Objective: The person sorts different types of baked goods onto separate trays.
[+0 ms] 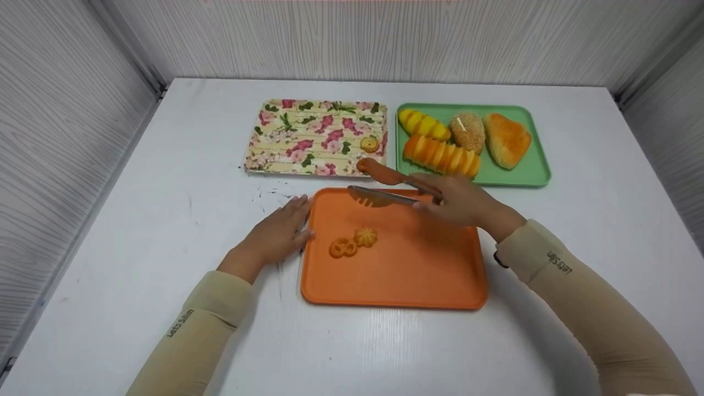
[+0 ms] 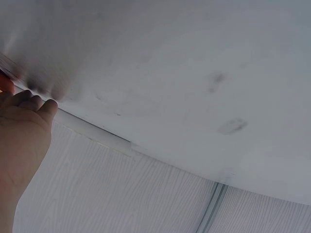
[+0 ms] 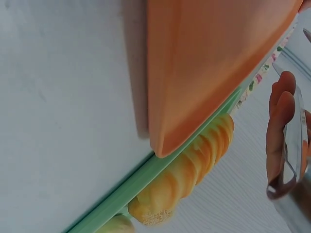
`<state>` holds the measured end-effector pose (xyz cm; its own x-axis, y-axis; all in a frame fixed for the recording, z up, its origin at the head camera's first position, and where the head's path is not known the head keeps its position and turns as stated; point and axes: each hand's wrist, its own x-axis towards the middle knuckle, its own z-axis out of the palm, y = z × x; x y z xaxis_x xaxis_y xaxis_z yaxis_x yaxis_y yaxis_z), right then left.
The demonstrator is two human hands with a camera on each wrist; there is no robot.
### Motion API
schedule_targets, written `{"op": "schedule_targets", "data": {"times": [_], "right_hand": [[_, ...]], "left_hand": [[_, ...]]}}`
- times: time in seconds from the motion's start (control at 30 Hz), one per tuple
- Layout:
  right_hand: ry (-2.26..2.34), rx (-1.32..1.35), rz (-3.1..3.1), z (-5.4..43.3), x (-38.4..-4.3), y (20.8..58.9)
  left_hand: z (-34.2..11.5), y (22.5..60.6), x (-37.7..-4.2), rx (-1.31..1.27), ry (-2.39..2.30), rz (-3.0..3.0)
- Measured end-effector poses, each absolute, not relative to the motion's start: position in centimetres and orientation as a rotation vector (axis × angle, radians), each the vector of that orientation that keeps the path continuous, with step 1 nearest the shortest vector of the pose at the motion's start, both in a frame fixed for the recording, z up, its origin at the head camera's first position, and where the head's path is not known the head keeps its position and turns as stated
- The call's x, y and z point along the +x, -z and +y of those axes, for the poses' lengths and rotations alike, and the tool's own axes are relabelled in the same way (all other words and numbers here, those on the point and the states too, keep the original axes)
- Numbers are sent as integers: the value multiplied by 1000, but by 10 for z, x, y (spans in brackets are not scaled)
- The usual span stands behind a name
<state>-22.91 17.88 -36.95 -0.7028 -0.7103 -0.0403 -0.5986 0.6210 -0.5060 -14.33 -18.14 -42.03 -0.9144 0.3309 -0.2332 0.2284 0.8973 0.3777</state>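
Note:
My right hand (image 1: 459,201) grips metal tongs (image 1: 388,196) over the far part of the orange tray (image 1: 396,280). The tongs' arms stand apart, with tips pointing left. One tip overlaps the near edge of the floral tray (image 1: 297,124); a small brown round shape shows at that tip. In the right wrist view, fingers curl round the tongs (image 3: 291,141). My left hand (image 1: 278,231) lies at the orange tray's left rim, fingers extended. On the orange tray, a pretzel-shaped cookie (image 1: 343,248) sits beside a flower-shaped cookie (image 1: 366,237). A round cookie (image 1: 369,144) lies on the floral tray.
Behind my right hand, a green tray (image 1: 522,175) carries a sliced loaf (image 1: 441,156), a yellow striped bread (image 1: 423,125), a seeded roll (image 1: 467,132) and a golden bun (image 1: 507,140). The white table (image 1: 165,181) is bounded by pale wood-grain panels (image 1: 385,41).

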Motion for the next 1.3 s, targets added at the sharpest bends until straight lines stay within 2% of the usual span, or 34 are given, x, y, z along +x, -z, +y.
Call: {"op": "schedule_targets", "data": {"times": [1.3], "right_hand": [[605, -1417, 2360, 185, -209, 370]], "left_hand": [[-182, 421, -144, 409, -502, 2758]]}}
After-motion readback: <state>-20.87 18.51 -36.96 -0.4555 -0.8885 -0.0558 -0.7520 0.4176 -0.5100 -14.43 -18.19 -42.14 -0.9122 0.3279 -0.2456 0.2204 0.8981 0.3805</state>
